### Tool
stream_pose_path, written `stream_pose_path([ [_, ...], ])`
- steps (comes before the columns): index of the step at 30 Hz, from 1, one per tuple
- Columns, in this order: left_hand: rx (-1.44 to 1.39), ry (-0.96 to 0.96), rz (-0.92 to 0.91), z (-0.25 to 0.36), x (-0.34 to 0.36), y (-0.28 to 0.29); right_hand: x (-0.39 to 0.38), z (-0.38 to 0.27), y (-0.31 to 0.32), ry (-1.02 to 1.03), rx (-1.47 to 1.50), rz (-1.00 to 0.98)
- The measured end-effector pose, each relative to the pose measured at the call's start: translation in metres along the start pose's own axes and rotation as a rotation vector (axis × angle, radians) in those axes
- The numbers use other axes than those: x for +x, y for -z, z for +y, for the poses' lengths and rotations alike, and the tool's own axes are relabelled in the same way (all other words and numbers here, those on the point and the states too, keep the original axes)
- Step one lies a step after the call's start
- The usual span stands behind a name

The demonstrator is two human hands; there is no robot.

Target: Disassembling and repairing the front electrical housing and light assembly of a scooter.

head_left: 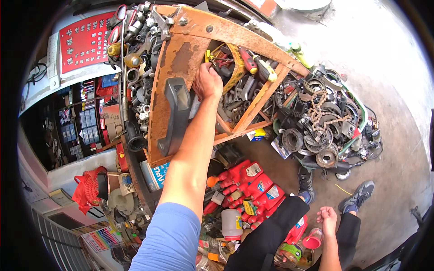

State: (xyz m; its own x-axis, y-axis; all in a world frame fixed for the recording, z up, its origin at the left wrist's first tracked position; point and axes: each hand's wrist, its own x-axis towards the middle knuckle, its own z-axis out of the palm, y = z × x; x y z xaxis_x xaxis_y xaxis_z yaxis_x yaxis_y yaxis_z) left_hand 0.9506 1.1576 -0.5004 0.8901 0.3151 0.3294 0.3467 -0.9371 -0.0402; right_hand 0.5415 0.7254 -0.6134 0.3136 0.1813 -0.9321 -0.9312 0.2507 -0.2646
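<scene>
My left hand reaches into an orange, rust-worn metal frame. Its fingers are closed beside a small yellow piece, and what they hold, if anything, is hidden. Just right of it is a yellow strip bent into a curve. Further right lie a red-handled screwdriver and a green-and-white handled tool, over loose metal parts. A black handle-shaped part lies under my left forearm. My right hand hangs in a loose fist between my legs, with nothing seen in it.
Worn chain and ring-shaped metal parts fill a green-rimmed container at the right. Red bottles stand on the floor below the frame. Sockets and fittings crowd the frame's left side. A shelf of boxes stands at the far left.
</scene>
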Motion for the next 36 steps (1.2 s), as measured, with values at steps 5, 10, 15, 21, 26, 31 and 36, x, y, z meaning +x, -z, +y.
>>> stream_pose_path([
  [5,-0.109,0.168,-0.137,0.011,0.003,0.004,0.005,0.002,-0.007,-0.052,0.022,0.025],
  [10,-0.101,0.31,-0.29,0.016,-0.002,-0.001,0.01,0.001,-0.013,-0.05,0.037,-0.006],
  [15,-0.118,0.309,-0.315,0.004,0.0,-0.002,0.013,0.004,-0.018,-0.077,0.026,-0.035],
  [21,-0.623,0.482,-0.05,-0.034,0.007,-0.01,0.015,0.002,-0.017,-0.106,0.006,-0.033],
  [26,-1.14,0.995,0.213,-0.039,0.009,-0.003,0.015,0.001,-0.022,-0.136,0.006,-0.056],
  [31,-0.774,0.781,-0.02,-0.031,0.006,0.001,0.018,0.004,-0.023,-0.125,0.015,-0.064],
  [36,-0.043,0.084,0.07,-0.024,-0.004,-0.014,0.02,0.008,-0.026,-0.147,0.019,-0.047],
])
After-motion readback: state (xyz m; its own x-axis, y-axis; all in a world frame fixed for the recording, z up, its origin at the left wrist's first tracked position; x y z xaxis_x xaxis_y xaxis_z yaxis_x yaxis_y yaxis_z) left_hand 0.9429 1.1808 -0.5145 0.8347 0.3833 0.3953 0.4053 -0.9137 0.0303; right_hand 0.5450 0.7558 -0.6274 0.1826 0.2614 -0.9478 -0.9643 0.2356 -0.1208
